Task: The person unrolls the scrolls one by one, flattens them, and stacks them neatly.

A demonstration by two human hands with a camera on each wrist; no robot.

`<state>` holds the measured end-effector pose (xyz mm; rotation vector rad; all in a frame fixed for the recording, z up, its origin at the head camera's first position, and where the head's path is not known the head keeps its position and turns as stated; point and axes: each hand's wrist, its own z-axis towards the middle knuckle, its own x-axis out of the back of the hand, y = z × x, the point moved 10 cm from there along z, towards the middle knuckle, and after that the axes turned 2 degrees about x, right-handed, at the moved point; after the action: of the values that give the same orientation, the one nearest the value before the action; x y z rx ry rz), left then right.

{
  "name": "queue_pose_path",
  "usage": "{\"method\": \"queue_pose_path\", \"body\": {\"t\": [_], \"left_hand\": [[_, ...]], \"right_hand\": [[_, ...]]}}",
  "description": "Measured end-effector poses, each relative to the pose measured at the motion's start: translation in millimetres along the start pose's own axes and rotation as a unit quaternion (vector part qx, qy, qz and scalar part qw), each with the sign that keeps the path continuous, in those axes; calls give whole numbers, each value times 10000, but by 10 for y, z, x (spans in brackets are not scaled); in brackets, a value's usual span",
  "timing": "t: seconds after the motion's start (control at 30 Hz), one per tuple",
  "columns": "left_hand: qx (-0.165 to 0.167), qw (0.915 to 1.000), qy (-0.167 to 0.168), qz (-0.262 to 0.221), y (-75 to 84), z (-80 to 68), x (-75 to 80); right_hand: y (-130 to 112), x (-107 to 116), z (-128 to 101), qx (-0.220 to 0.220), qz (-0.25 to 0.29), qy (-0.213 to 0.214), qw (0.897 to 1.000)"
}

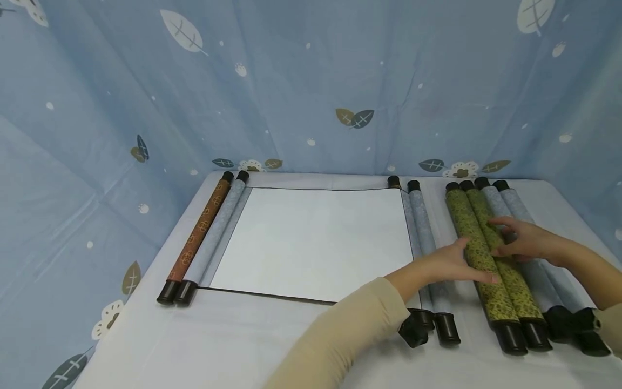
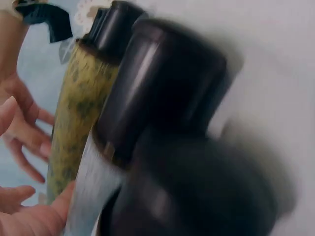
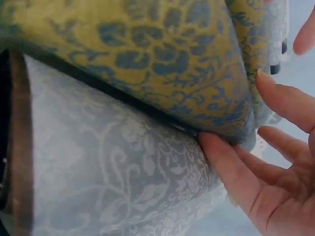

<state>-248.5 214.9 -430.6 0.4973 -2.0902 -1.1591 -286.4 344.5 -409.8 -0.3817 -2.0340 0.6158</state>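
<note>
Looking from the left of the white-clothed table (image 1: 243,346), we see a brown patterned rolled scroll (image 1: 200,229) lying beside the pale blue roller (image 1: 216,233) of an unrolled scroll whose blank white sheet (image 1: 313,240) spreads flat toward its second pale blue roller (image 1: 427,237). Our left hand (image 1: 452,262), fingers straight and relaxed, rests across that roller with its fingertips touching the nearer green-and-gold brocade scroll (image 1: 478,254). A second green-and-gold brocade scroll (image 1: 515,283) lies touching it. Our right hand (image 1: 527,240) lies open with fingers extended over this pair and two pale blue rolled scrolls (image 1: 539,278) just beside them. Neither hand grips anything.
</note>
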Motion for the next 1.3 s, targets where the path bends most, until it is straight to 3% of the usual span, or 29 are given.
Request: {"method": "queue_pose_path", "body": {"t": [0.17,0.37,0.6,0.77,1.13,1.3], "left_hand": [[219,9996,85,-184,-5,24,-181],[493,9972,531,-169,-51,81,-212],[296,9923,930,768,-41,124,-204],[187,9859,1096,1248,10,106,-234],[30,9818,1213,1465,35,98,-198],[145,9835,1187,1354,17,59,-226]], "right_hand": [[-18,-18,20,111,-115,-22,9999],[-85,-81,96,160,70,-478,9987],[-157,-130,191,66,385,-1104,9931],[-112,-106,185,140,586,-904,9941],[23,-156,210,194,916,-738,9929],[63,-187,201,347,1217,-638,9899]]}}
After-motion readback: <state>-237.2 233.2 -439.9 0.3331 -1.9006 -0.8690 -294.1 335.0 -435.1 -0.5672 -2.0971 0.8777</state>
